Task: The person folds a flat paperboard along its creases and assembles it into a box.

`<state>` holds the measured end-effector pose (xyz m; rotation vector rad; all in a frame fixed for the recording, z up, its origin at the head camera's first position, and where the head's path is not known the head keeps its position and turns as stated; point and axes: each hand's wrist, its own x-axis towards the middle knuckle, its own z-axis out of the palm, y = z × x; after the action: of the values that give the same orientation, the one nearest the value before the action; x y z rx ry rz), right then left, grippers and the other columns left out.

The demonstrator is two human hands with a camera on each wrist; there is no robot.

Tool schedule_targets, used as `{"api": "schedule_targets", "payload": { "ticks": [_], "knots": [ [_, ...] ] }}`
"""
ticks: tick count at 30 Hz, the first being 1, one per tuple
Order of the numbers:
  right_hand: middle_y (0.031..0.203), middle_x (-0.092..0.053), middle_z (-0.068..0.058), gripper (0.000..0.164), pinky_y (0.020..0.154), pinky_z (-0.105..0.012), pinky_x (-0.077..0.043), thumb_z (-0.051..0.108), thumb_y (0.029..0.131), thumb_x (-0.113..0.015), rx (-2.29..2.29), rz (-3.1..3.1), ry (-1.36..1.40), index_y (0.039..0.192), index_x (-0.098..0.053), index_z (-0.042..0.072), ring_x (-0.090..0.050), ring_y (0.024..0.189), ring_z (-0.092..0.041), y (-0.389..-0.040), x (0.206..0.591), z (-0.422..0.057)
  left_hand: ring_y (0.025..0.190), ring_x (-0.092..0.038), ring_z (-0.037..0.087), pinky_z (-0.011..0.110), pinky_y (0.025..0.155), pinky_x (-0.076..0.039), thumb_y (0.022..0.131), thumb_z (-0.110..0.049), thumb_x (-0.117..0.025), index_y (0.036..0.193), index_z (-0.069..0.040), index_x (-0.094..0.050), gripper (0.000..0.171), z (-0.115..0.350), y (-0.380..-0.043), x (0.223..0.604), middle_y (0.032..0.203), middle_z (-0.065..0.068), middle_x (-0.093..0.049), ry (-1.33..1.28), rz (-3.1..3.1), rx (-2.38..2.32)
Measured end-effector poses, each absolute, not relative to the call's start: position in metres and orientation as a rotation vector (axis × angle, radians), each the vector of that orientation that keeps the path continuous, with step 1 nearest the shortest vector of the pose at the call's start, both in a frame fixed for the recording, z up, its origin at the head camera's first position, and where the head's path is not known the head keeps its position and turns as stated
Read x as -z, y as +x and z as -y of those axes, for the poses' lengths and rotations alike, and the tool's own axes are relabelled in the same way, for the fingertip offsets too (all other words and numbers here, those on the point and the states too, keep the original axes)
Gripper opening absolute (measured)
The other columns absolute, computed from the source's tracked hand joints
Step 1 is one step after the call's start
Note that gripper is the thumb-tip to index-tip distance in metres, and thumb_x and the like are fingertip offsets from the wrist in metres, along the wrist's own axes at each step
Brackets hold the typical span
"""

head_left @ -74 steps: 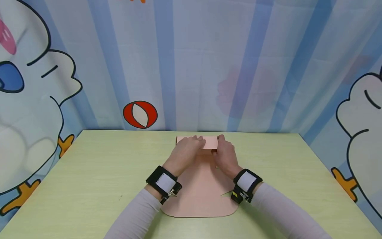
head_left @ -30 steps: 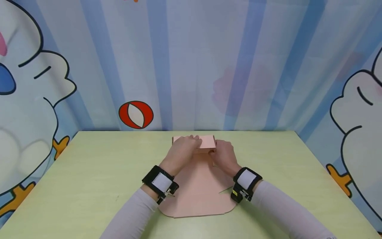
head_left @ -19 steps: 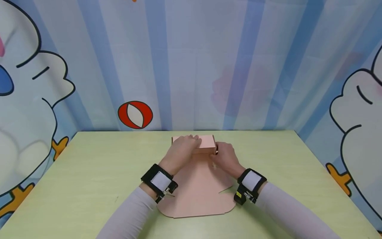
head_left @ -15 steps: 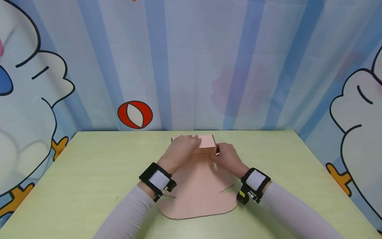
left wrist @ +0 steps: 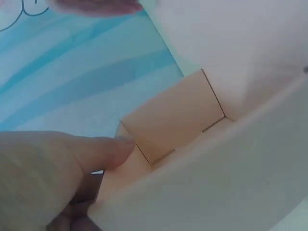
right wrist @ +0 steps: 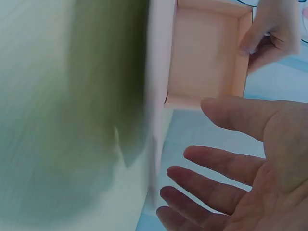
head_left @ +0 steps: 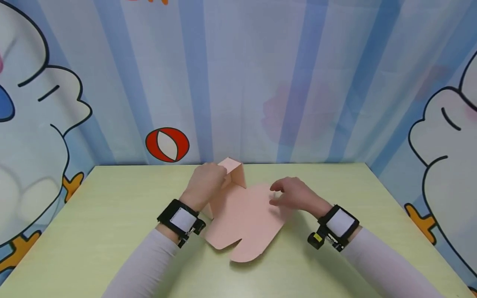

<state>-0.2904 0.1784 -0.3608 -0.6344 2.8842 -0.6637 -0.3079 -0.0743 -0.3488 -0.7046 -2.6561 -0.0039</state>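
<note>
A pink cardboard box with a shallow tray part and a broad lid flap [head_left: 247, 215] is tilted over the table in the head view. My left hand [head_left: 204, 186] pinches a tray wall at the left, thumb [left wrist: 113, 151] on the wall's inner face and the other fingers partly hidden outside. The tray's inside [right wrist: 204, 53] shows bare in the right wrist view. My right hand [head_left: 294, 194] hovers just right of the lid flap, apart from the box. Its fingers [right wrist: 216, 192] are spread and loosely bent, holding nothing.
The pale yellow-green table [head_left: 123, 231] reaches back to a blue striped curtain [head_left: 246, 82] with cartoon figures and a red-and-white ball print [head_left: 167, 144]. A black band with a small camera sits on each wrist.
The box has turned, its tray swinging from the far side toward the left and its lid flap toward the right. My right hand has let go and moved right; my left hand has shifted left.
</note>
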Motion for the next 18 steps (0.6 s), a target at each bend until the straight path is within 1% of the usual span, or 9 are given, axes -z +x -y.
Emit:
{"api": "schedule_targets", "payload": {
  "ticks": [2, 4, 6, 8, 10, 13, 15, 18],
  "knots": [
    [0.109, -0.062, -0.014, 0.038, 0.083, -0.042, -0.047, 0.023, 0.082, -0.067, 0.664, -2.904, -0.655, 0.113, -0.062, 0.002, -0.057, 0.101, -0.03, -0.289, 0.359, -0.182, 0.051, -0.056, 0.016, 0.026, 0.045, -0.047, 0.083, -0.013, -0.063, 0.072, -0.005, -0.068, 0.014, 0.082, -0.308, 0.348, 0.056, 0.003, -0.057, -0.655, 2.663, 0.027],
    [0.111, -0.061, -0.014, 0.036, 0.086, -0.043, -0.045, 0.023, 0.082, -0.066, 0.707, -2.933, -0.653, 0.111, -0.063, 0.002, -0.055, 0.105, -0.031, -0.288, 0.359, -0.185, 0.055, -0.06, 0.02, 0.029, 0.048, -0.051, 0.083, -0.012, -0.063, 0.075, -0.003, -0.069, 0.013, 0.09, -0.309, 0.347, 0.059, 0.006, -0.06, -0.603, 2.676, 0.032],
    [0.113, -0.06, -0.014, 0.036, 0.088, -0.045, -0.043, 0.024, 0.083, -0.066, 0.746, -2.976, -0.658, 0.112, -0.062, 0.002, -0.052, 0.109, -0.032, -0.289, 0.359, -0.186, 0.059, -0.062, 0.022, 0.031, 0.05, -0.052, 0.083, -0.011, -0.064, 0.079, -0.001, -0.069, 0.011, 0.097, -0.309, 0.347, 0.062, 0.007, -0.061, -0.549, 2.69, 0.048],
    [0.115, -0.058, -0.013, 0.038, 0.087, -0.043, -0.044, 0.025, 0.084, -0.064, 0.83, -2.999, -0.622, 0.115, -0.06, 0.003, -0.052, 0.109, -0.031, -0.29, 0.36, -0.186, 0.059, -0.061, 0.022, 0.029, 0.048, -0.051, 0.083, -0.009, -0.064, 0.078, 0.0, -0.068, 0.011, 0.103, -0.308, 0.347, 0.061, 0.007, -0.06, -0.499, 2.715, 0.082],
    [0.117, -0.057, -0.013, 0.041, 0.082, -0.039, -0.048, 0.026, 0.085, -0.063, 0.957, -2.992, -0.567, 0.119, -0.057, 0.005, -0.056, 0.104, -0.029, -0.292, 0.361, -0.184, 0.055, -0.059, 0.02, 0.026, 0.044, -0.047, 0.083, -0.008, -0.062, 0.074, 0.0, -0.066, 0.013, 0.109, -0.307, 0.347, 0.057, 0.005, -0.056, -0.452, 2.739, 0.139],
    [0.115, -0.057, -0.014, 0.041, 0.07, -0.034, -0.053, 0.025, 0.087, -0.06, 1.231, -2.895, -0.464, 0.122, -0.053, 0.006, -0.063, 0.091, -0.024, -0.293, 0.36, -0.18, 0.05, -0.053, 0.016, 0.023, 0.04, -0.038, 0.083, -0.007, -0.061, 0.067, -0.002, -0.062, 0.017, 0.115, -0.305, 0.348, 0.052, 0.003, -0.049, -0.408, 2.763, 0.228],
    [0.112, -0.058, -0.014, 0.039, 0.067, -0.034, -0.055, 0.023, 0.087, -0.059, 1.406, -2.817, -0.412, 0.122, -0.052, 0.006, -0.065, 0.084, -0.023, -0.296, 0.359, -0.177, 0.047, -0.049, 0.015, 0.022, 0.039, -0.034, 0.084, -0.007, -0.059, 0.063, -0.004, -0.058, 0.022, 0.118, -0.302, 0.348, 0.05, 0.002, -0.045, -0.387, 2.778, 0.292],
    [0.106, -0.059, -0.014, 0.036, 0.064, -0.036, -0.055, 0.022, 0.088, -0.057, 1.615, -2.713, -0.356, 0.121, -0.052, 0.008, -0.066, 0.077, -0.021, -0.302, 0.354, -0.171, 0.045, -0.045, 0.015, 0.022, 0.04, -0.032, 0.085, -0.008, -0.057, 0.058, -0.006, -0.052, 0.027, 0.122, -0.296, 0.348, 0.048, 0.002, -0.039, -0.359, 2.787, 0.367]
  ]
}}
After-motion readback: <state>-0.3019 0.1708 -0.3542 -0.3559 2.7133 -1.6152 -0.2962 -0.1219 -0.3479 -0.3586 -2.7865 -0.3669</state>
